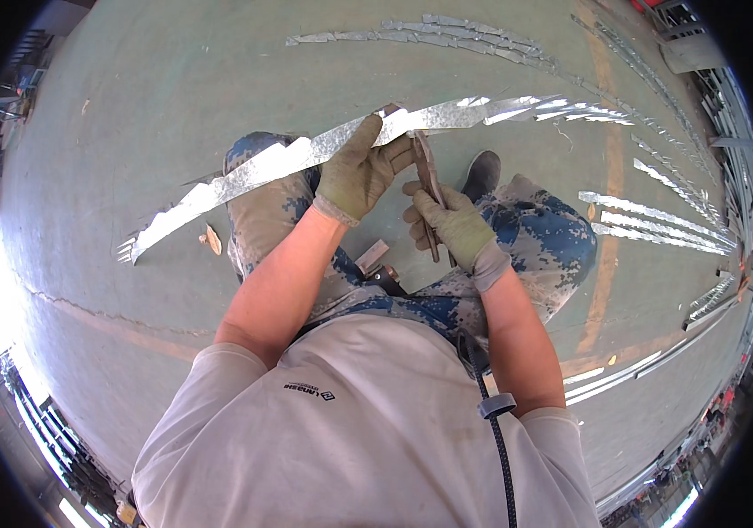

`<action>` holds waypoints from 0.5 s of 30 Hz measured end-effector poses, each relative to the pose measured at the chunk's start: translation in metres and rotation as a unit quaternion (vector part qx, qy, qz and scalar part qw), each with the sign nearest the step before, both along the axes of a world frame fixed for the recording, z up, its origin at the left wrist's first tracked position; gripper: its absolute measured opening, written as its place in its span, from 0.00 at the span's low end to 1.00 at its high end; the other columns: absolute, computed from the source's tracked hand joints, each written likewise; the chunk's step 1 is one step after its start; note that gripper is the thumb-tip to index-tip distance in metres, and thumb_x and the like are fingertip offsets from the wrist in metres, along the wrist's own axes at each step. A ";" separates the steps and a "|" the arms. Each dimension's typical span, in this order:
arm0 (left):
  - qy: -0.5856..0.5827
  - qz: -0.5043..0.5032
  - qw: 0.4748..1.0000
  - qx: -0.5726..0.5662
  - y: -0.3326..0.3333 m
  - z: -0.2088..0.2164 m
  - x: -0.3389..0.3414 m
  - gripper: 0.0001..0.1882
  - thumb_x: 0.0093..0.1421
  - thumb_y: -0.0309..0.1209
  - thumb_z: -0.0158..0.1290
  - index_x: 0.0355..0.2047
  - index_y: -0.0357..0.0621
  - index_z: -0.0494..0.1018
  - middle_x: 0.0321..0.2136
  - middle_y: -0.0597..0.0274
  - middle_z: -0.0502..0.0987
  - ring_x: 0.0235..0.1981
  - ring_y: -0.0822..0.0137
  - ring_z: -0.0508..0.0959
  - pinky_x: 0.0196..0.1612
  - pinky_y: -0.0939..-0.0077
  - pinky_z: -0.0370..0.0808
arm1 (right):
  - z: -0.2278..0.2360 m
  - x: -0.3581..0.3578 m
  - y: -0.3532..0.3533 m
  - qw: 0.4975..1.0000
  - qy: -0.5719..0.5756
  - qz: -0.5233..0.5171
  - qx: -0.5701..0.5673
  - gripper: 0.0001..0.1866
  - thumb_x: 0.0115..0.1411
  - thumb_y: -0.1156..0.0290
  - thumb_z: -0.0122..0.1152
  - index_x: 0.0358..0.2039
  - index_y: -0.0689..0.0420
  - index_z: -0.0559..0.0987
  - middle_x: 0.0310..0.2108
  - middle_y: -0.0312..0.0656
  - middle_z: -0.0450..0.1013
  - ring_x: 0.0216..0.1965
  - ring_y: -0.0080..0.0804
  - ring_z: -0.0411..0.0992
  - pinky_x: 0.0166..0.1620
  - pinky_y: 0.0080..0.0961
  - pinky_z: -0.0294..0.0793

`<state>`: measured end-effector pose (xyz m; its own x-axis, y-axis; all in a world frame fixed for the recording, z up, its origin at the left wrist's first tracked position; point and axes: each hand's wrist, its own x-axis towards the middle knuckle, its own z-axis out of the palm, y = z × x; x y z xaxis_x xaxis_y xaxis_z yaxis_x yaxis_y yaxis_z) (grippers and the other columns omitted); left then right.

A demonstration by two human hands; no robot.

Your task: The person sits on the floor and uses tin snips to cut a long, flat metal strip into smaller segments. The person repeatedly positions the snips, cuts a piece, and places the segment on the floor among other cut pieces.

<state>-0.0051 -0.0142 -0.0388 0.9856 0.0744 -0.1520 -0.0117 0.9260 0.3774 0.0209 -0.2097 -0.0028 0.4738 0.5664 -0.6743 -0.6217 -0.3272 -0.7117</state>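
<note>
A long, shiny sheet-metal strip [262,167] with saw-like notched edges stretches across in front of me, over my left knee. My left hand [354,172], in a greenish work glove, is closed around the strip near its middle, fingers on both sides of it. My right hand [454,220], gloved too, grips a rusty pair of tin snips [427,167] by the handles. The head of the snips is up at the strip's lower edge, just right of my left fingers; whether the blades touch the metal cannot be made out.
More notched metal strips [482,40] lie on the green floor [148,106] ahead and to the right. Flat strips [658,220] lie beyond my right knee. A small block-shaped thing [372,255] sits between my legs, and a dry leaf [211,239] lies left. Metal stock [742,150] lines the right side.
</note>
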 end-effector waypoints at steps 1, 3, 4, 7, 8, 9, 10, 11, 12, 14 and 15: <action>-0.004 0.000 1.000 0.000 0.000 0.000 0.000 0.23 0.75 0.40 0.50 0.62 0.36 0.68 0.56 0.50 0.78 0.59 0.50 0.77 0.65 0.50 0.73 | 0.001 0.000 0.001 1.000 -0.002 0.000 -0.002 0.26 0.74 0.54 0.56 0.62 0.60 0.74 0.36 0.38 0.77 0.33 0.25 0.76 0.37 0.27 0.81; -0.004 0.001 1.000 -0.001 -0.001 0.000 0.000 0.23 0.75 0.39 0.49 0.62 0.35 0.68 0.57 0.50 0.77 0.59 0.49 0.77 0.65 0.50 0.72 | 0.003 -0.001 0.002 1.000 -0.007 0.001 -0.004 0.26 0.74 0.53 0.56 0.62 0.59 0.74 0.37 0.39 0.77 0.34 0.27 0.77 0.38 0.28 0.81; -0.003 0.001 1.000 -0.002 -0.001 0.001 0.001 0.23 0.75 0.39 0.48 0.63 0.35 0.68 0.57 0.49 0.77 0.59 0.49 0.77 0.65 0.49 0.72 | 0.003 -0.001 0.002 1.000 -0.006 0.000 -0.007 0.26 0.74 0.53 0.56 0.62 0.59 0.74 0.37 0.39 0.77 0.34 0.27 0.77 0.38 0.28 0.81; -0.010 -0.003 1.000 -0.002 -0.001 0.002 0.000 0.23 0.76 0.39 0.47 0.63 0.35 0.67 0.57 0.49 0.77 0.59 0.48 0.77 0.65 0.49 0.72 | 0.006 0.000 0.003 1.000 0.001 -0.003 -0.014 0.25 0.74 0.52 0.56 0.59 0.60 0.76 0.35 0.38 0.76 0.34 0.28 0.77 0.39 0.28 0.82; -0.012 -0.004 1.000 -0.005 -0.001 0.001 0.000 0.23 0.76 0.39 0.47 0.63 0.35 0.67 0.57 0.49 0.77 0.59 0.48 0.77 0.65 0.49 0.72 | 0.007 0.001 0.003 1.000 0.007 -0.004 -0.016 0.24 0.73 0.52 0.57 0.58 0.59 0.76 0.35 0.38 0.76 0.33 0.28 0.78 0.38 0.28 0.82; -0.014 -0.005 1.000 -0.009 0.000 0.001 0.001 0.23 0.76 0.38 0.47 0.63 0.35 0.66 0.57 0.49 0.77 0.59 0.48 0.77 0.65 0.48 0.72 | 0.008 0.001 0.004 1.000 0.013 -0.005 -0.018 0.24 0.73 0.53 0.58 0.57 0.59 0.77 0.35 0.38 0.76 0.33 0.28 0.78 0.38 0.28 0.82; -0.016 -0.006 1.000 -0.012 0.000 0.000 0.001 0.23 0.76 0.38 0.47 0.63 0.35 0.66 0.57 0.49 0.77 0.58 0.48 0.77 0.65 0.48 0.72 | 0.010 0.002 0.004 1.000 0.016 -0.006 -0.017 0.23 0.72 0.54 0.59 0.56 0.59 0.77 0.33 0.37 0.75 0.32 0.27 0.77 0.35 0.27 0.80; -0.018 -0.007 1.000 -0.012 0.001 0.000 0.001 0.23 0.76 0.38 0.47 0.63 0.35 0.66 0.57 0.49 0.77 0.58 0.48 0.77 0.65 0.47 0.72 | 0.012 0.002 0.005 1.000 0.018 -0.006 -0.017 0.21 0.71 0.54 0.61 0.54 0.58 0.78 0.32 0.36 0.74 0.30 0.25 0.75 0.33 0.26 0.79; -0.020 -0.007 1.000 -0.013 0.001 -0.001 0.001 0.23 0.76 0.38 0.47 0.63 0.35 0.66 0.57 0.49 0.77 0.58 0.48 0.77 0.65 0.47 0.72 | 0.014 0.002 0.006 1.000 0.020 -0.007 -0.017 0.20 0.71 0.55 0.62 0.53 0.57 0.78 0.31 0.35 0.74 0.28 0.24 0.74 0.31 0.24 0.77; -0.022 -0.007 1.000 -0.018 0.002 -0.002 0.000 0.22 0.76 0.38 0.47 0.63 0.35 0.66 0.57 0.49 0.77 0.58 0.47 0.77 0.65 0.45 0.73 | 0.013 0.001 0.002 0.995 0.081 -0.044 0.036 0.16 0.68 0.59 0.65 0.49 0.56 0.79 0.28 0.33 0.71 0.24 0.20 0.69 0.25 0.22 0.70; -0.024 -0.009 0.999 -0.023 0.002 -0.003 0.001 0.22 0.76 0.37 0.47 0.63 0.35 0.66 0.57 0.49 0.77 0.58 0.47 0.77 0.65 0.45 0.73 | 0.014 0.002 0.001 0.990 0.110 -0.063 0.061 0.14 0.67 0.60 0.66 0.46 0.56 0.79 0.27 0.32 0.70 0.22 0.19 0.67 0.22 0.21 0.66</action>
<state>-0.0042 -0.0126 -0.0415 0.9928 0.0510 -0.1080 -0.0121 0.9427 0.3335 0.0230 -0.2092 0.0107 0.3952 0.5959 -0.6991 -0.7964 -0.1571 -0.5840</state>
